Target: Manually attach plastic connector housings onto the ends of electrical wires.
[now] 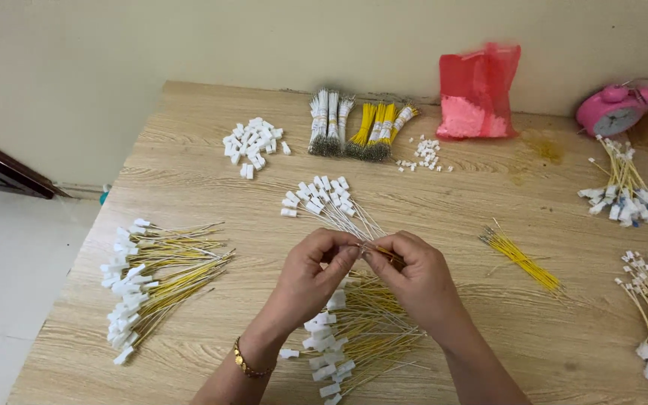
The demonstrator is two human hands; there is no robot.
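Yellow wire (385,255) sits pinched between the fingertips of the left hand (316,274) and right hand (414,277), held above the wooden table (459,217); it looks like a single strand. Beneath the hands lies a pile of yellow wires with white connectors (354,337).

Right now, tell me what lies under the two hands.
Under the left hand and right hand lies a pile of yellow wires with white connectors; its upper part is covered.

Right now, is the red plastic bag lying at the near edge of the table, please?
No, the red plastic bag stands at the table's far edge, against the wall.
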